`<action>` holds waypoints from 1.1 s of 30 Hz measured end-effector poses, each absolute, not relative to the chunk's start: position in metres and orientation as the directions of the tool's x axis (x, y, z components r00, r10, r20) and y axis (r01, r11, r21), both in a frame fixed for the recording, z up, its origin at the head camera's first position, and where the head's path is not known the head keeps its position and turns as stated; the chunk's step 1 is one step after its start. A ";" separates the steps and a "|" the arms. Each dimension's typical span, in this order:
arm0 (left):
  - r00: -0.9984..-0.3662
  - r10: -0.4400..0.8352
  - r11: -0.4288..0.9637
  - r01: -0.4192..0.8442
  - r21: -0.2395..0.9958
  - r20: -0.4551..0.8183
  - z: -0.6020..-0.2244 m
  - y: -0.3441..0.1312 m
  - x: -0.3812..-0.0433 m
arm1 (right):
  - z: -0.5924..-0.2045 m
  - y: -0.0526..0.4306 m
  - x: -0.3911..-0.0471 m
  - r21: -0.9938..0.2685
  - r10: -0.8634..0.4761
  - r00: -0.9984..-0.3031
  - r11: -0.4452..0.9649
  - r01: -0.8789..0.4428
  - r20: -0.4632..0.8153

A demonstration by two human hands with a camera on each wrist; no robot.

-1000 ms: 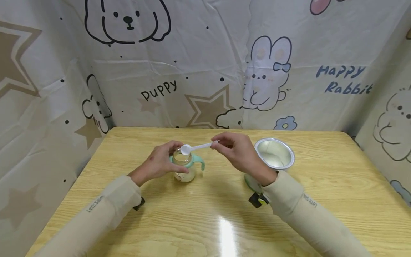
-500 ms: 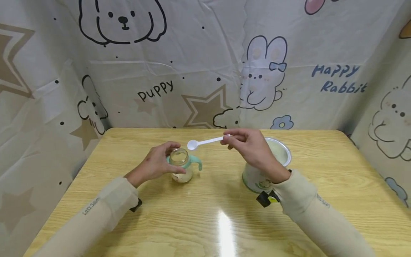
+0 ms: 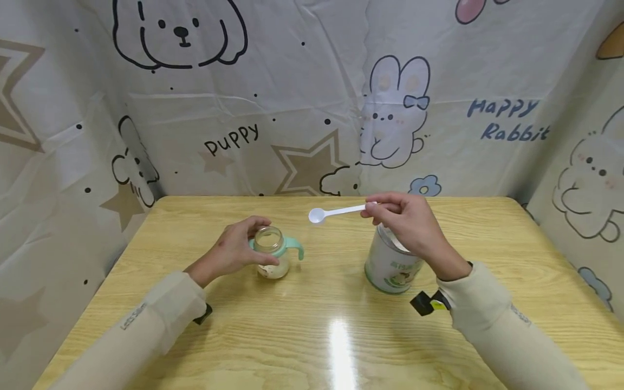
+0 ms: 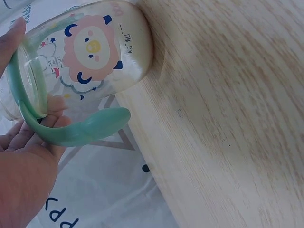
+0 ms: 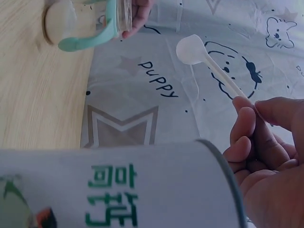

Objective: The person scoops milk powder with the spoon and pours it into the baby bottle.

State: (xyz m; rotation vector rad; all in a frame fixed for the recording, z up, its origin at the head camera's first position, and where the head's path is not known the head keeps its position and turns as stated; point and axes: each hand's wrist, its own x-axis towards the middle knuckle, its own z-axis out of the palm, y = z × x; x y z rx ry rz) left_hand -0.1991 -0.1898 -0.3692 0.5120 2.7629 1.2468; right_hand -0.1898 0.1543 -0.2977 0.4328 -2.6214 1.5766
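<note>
On the left of the table stands a clear baby bottle [image 3: 274, 265] without a lid, pale powder at its bottom. Its collar and handle [image 4: 90, 128] are mint green, and a pink cartoon animal decorates its side. My left hand [image 3: 239, 246] grips it around the collar, thumb in front. A white measuring scoop [image 3: 318, 216] is pinched by its handle end in my right hand [image 3: 409, 222], its bowl pointing left between bottle and can. In the right wrist view the scoop's bowl [image 5: 191, 49] looks empty. Below my right hand stands a white milk powder can [image 3: 390, 265], its opening mostly hidden.
The wooden table [image 3: 312, 336] reaches back to a pale cartoon-printed cloth [image 3: 292, 97], which also hangs at both sides. Green characters mark the can's wall [image 5: 114, 190], close under my right wrist.
My right hand has carried the scoop rightward from over the bottle's mouth toward the can. My left hand keeps its grip on the bottle. The view has shifted slightly.
</note>
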 end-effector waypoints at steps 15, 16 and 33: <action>-0.949 0.308 0.626 0.260 0.735 0.073 -0.373 -0.193 -0.197 | -0.296 0.185 -0.179 -0.850 -0.133 -0.981 0.492 -0.188 0.140; -0.948 0.308 0.625 0.262 0.735 0.076 -0.373 -0.193 -0.197 | -0.297 0.187 -0.179 -0.849 -0.126 -0.982 0.495 -0.184 0.139; -0.952 0.295 0.631 0.258 0.731 0.081 -0.372 -0.194 -0.196 | -0.298 0.222 -0.171 -0.820 -0.071 -0.987 0.549 -0.160 0.145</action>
